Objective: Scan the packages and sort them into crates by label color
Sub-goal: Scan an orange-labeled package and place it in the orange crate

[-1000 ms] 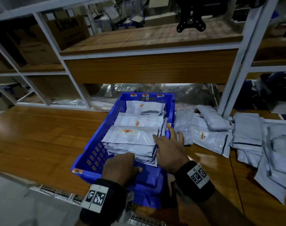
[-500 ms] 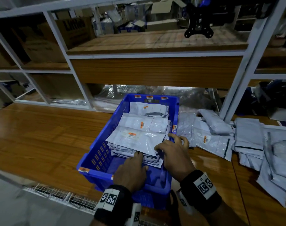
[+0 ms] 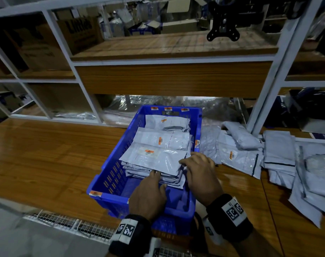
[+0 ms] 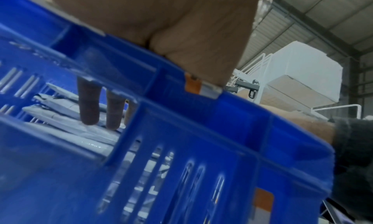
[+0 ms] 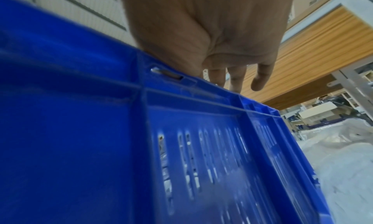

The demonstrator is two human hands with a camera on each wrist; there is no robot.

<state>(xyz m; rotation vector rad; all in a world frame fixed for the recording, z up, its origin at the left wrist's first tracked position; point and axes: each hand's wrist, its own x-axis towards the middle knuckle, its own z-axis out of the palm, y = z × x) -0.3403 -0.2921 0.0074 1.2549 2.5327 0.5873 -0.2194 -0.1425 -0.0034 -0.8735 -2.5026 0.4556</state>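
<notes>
Blue plastic crate (image 3: 109, 175) on the wooden counter (image 3: 46, 154), slotted walls, orange stickers on far and near rims. Inside, a stack of grey packages (image 3: 156, 156) toward the far end, top ones carrying orange labels. Left hand (image 3: 148, 193) reaching over the near rim, fingers (image 4: 88, 106) straight and close together, tips touching the near edge of the stack, curled round nothing. Right hand (image 3: 200, 175) just right of it, palm down over the stack's near right corner, fingers spread and resting on the top package beside the crate's right wall; through the right wrist view, fingers (image 5: 260, 77) loosely extended past the rim, gripping nothing. More grey packages (image 3: 239, 151) lying loose on the counter right of the crate, one with an orange label, further piles (image 3: 280, 158) well to the right.
</notes>
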